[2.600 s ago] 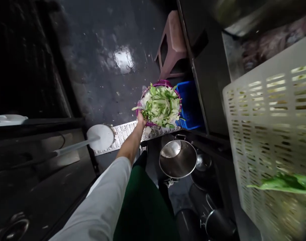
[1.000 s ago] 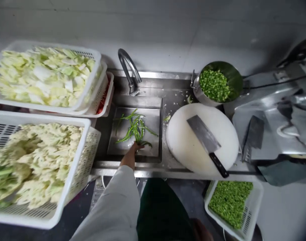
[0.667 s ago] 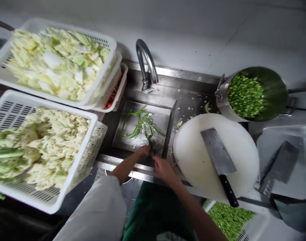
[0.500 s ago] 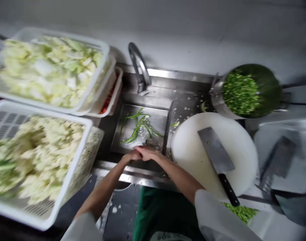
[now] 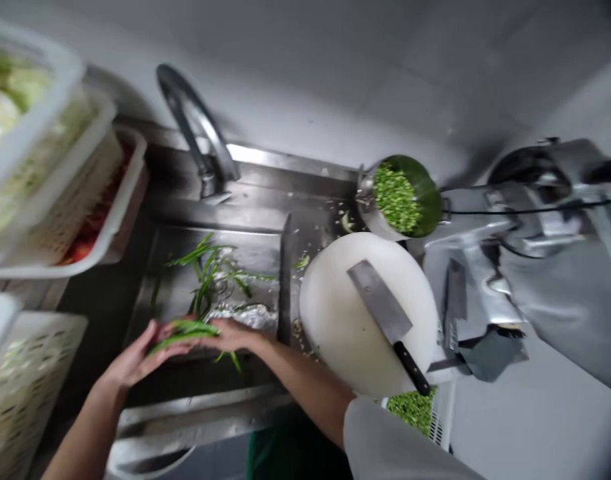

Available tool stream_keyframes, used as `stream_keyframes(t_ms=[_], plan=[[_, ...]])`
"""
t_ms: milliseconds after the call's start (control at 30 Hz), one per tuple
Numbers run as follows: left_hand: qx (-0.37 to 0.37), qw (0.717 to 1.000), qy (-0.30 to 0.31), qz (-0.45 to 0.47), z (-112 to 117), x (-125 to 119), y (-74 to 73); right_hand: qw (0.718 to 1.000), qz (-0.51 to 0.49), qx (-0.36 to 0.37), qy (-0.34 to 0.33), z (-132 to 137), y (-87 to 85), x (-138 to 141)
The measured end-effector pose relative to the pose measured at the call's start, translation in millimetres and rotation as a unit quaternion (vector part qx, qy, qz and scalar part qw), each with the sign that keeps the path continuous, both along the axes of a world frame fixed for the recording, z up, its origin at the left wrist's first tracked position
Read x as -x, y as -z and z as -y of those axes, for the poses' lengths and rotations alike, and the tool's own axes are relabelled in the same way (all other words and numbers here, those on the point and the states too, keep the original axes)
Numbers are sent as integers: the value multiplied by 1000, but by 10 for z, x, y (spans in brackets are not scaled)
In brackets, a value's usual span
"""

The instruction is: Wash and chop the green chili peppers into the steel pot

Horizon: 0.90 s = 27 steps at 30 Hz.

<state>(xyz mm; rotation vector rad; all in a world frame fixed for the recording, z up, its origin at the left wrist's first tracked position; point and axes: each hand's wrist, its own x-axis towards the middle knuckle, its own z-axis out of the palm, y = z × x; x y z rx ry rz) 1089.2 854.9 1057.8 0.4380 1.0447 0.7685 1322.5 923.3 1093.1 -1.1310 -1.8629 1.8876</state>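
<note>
My left hand [image 5: 148, 353] and my right hand [image 5: 230, 333] meet low over the sink basin [image 5: 148, 307]. Between them lies a small bunch of long green pods [image 5: 185, 333]; whether they are chilies or beans I cannot tell. The pods rest across my left fingers, with the left thumb raised. Their other end is in my right hand, where a few tips hang out below. More green pods [image 5: 205, 263] lie loose in the wet basin, just beyond my hands. Splashing water [image 5: 250, 315] shows beside my right hand.
A faucet [image 5: 200, 133] rises behind the basin. On the right are a round white cutting board [image 5: 325, 293], a cleaver [image 5: 380, 300] on it, and a pot [image 5: 368, 207] of chopped greens. White vegetable baskets [image 5: 50, 360] and a tray of red pieces [image 5: 93, 230] crowd the left.
My hands, clasped together near the basin's front edge before, are now apart with green pods between them. The view has swung to the right, and water now splashes in the basin.
</note>
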Motion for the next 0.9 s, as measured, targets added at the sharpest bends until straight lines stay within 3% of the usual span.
stream_keyframes(t_ms=[33, 100, 133, 233, 367, 433, 500, 700, 767, 833, 900], plan=[[-1, 998, -60, 22, -6, -88, -56, 997, -31, 39, 50, 3, 10, -32], [-29, 979, -196, 52, -62, -345, -149, 993, -53, 90, 61, -8, 79, -71], [-47, 970, -230, 67, -121, -482, -159, 990, -57, 116, 61, -21, 141, -72], [-63, 965, -252, 48, -331, -802, -59, 975, -66, 209, 43, -31, 341, -41], [-48, 980, -185, 53, -422, -963, 70, 950, -36, 290, 108, 62, 459, -39], [-41, 982, -167, 80, -422, -953, 97, 942, -34, 289, 168, 117, 499, -43], [-47, 977, -189, 88, -432, -927, 115, 937, -43, 287, 197, 167, 547, -37], [-54, 943, -321, 65, -552, -862, 175, 927, -44, 327, 177, 287, 736, -24], [-49, 912, -406, 21, -609, -718, 181, 925, 6, 316, 210, 295, 841, -74], [-59, 864, -499, -36, -651, -490, 160, 925, 72, 263, 264, 277, 946, -156], [-75, 834, -541, -81, -650, -272, 112, 922, 107, 210, 306, 236, 1003, -235]])
